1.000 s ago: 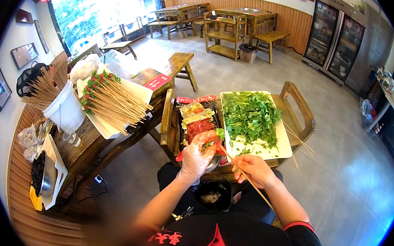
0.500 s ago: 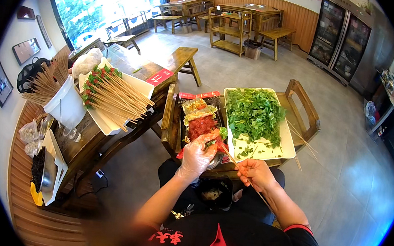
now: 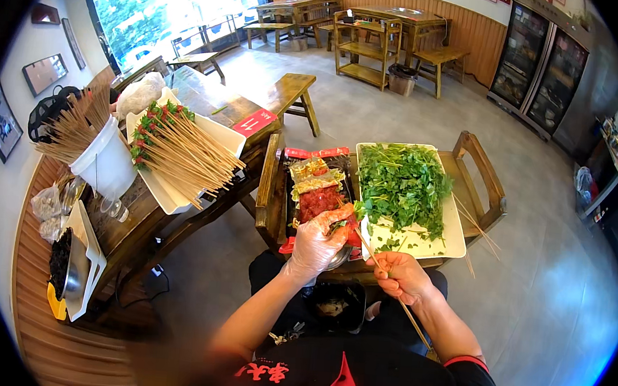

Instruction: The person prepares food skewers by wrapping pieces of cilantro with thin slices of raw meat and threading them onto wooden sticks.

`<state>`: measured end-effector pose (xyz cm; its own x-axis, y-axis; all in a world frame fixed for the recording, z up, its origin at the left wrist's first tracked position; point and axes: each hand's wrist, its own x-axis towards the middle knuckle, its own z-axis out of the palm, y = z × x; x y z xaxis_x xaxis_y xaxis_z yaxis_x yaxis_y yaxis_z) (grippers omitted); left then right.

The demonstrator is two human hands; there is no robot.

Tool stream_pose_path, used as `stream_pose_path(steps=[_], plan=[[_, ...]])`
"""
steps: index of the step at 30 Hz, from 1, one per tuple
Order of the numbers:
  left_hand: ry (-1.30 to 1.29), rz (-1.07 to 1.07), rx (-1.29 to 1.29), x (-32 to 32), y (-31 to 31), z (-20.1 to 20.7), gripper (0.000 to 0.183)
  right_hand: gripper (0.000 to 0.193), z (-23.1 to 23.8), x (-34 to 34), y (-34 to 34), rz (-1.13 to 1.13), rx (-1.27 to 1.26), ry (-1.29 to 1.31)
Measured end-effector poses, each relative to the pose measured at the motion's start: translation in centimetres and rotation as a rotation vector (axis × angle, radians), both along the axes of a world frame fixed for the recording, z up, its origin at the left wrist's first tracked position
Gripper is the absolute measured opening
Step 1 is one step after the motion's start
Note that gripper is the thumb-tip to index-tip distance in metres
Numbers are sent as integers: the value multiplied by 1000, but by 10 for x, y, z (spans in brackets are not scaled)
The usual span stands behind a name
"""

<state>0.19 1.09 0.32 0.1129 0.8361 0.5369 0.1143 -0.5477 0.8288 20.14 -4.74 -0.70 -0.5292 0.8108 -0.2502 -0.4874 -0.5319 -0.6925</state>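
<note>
My left hand (image 3: 314, 248), in a clear plastic glove, pinches a slice of red meat (image 3: 353, 236) with green leaves (image 3: 359, 210) showing at its edge. A thin wooden skewer (image 3: 415, 322) runs from that meat back under my right forearm. My bare right hand (image 3: 400, 274) is closed around the skewer a short way behind the meat; the skewer's tip is hidden at the meat. Beyond my left hand lies a heap of red sliced meat (image 3: 320, 203) in a dark tray. Chopped cilantro (image 3: 404, 186) fills most of a white tray (image 3: 454, 251) in front of my right hand.
On the left table, a white tray (image 3: 234, 142) holds many filled skewers (image 3: 192, 158), beside a white bucket (image 3: 104, 166) of bare skewers. A wooden chair (image 3: 478, 179) supports the cilantro tray. Loose skewers (image 3: 475, 224) stick out at its right. A black bin (image 3: 333, 304) stands below my hands.
The whole view has shifted slightly. My hands keep nearly the same hold on the meat and skewer, and the skewer's rear end shows a little farther right.
</note>
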Motion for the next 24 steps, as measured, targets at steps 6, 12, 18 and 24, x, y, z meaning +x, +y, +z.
stream_pose_path(steps=[6,12,18,24], plan=[[-78,2,-36,-6,9,-10,24,22,5,-7,8,22,-45,-2],[84,123,-51,-15,8,22,27,18,11,6,14,-20,128,-142],[149,156,-44,-25,6,28,31,6,13,-5,20,-43,53,-127],[-21,70,-60,-37,16,20,28,13,37,-22,25,-19,109,-297]])
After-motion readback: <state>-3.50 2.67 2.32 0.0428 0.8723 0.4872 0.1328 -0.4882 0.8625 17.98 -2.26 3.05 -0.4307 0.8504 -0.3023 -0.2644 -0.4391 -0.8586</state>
